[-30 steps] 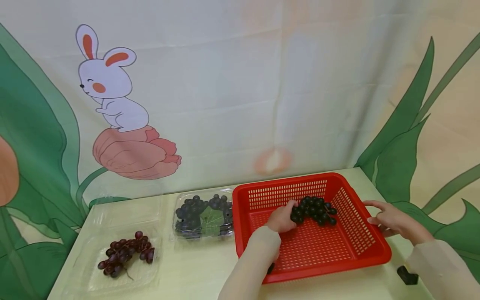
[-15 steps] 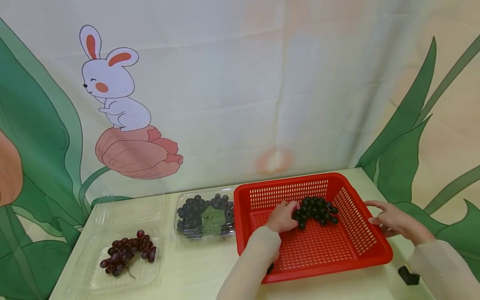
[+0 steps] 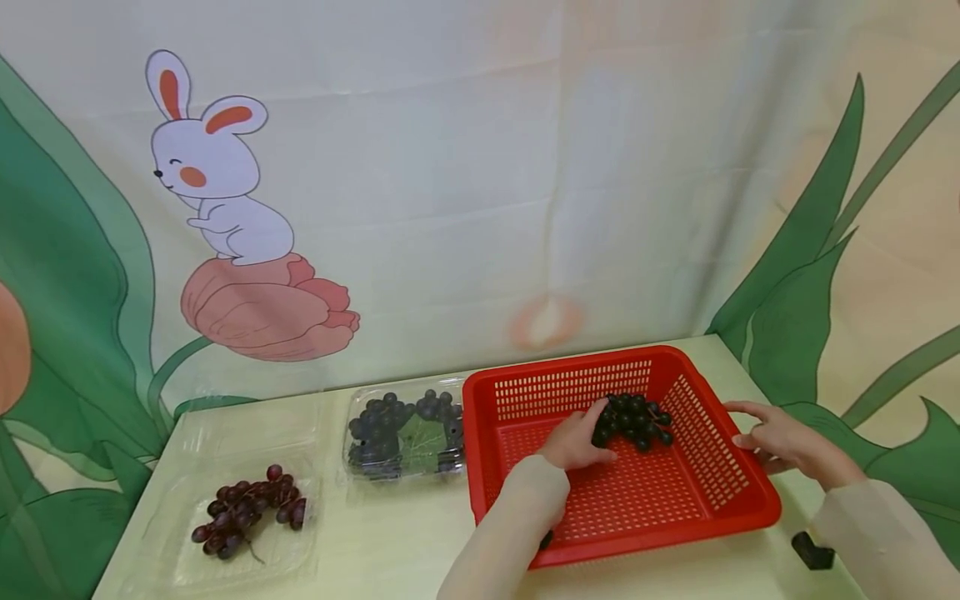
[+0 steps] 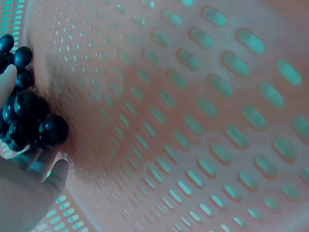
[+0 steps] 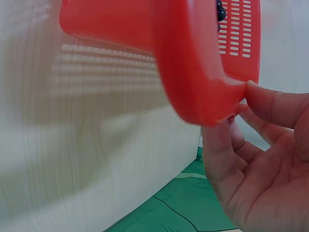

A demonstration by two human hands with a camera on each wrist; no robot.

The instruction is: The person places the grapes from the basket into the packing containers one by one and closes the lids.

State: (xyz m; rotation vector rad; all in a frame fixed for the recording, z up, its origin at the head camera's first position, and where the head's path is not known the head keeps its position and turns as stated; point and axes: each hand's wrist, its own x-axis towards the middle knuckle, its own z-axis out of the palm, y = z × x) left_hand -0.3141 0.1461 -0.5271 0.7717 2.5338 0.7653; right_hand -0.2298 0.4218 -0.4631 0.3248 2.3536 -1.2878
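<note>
In the head view a red plastic basket (image 3: 630, 546) with slotted walls stands on the table. A bunch of dark grapes (image 3: 637, 421) lies in it towards the back right. My left hand (image 3: 576, 439) reaches inside and touches the bunch's left end, thumb held apart. In the left wrist view the fingers (image 4: 36, 164) extend under and beside the shiny grapes (image 4: 29, 113); part of that hand is out of frame. My right hand (image 3: 791, 442) pinches the basket's right rim, the thumb on one side and fingers beneath, as the right wrist view shows.
Left of the basket sits a clear clamshell box (image 3: 405, 479) of dark grapes with a green leaf print. Further left an opened clear box (image 3: 187, 571) holds a bunch of reddish grapes (image 3: 247, 508). A printed curtain (image 3: 420, 167) hangs behind the table.
My left hand has shifted slightly right over the end of the bunch, and its thumb has spread away. The right hand stays on the basket rim.
</note>
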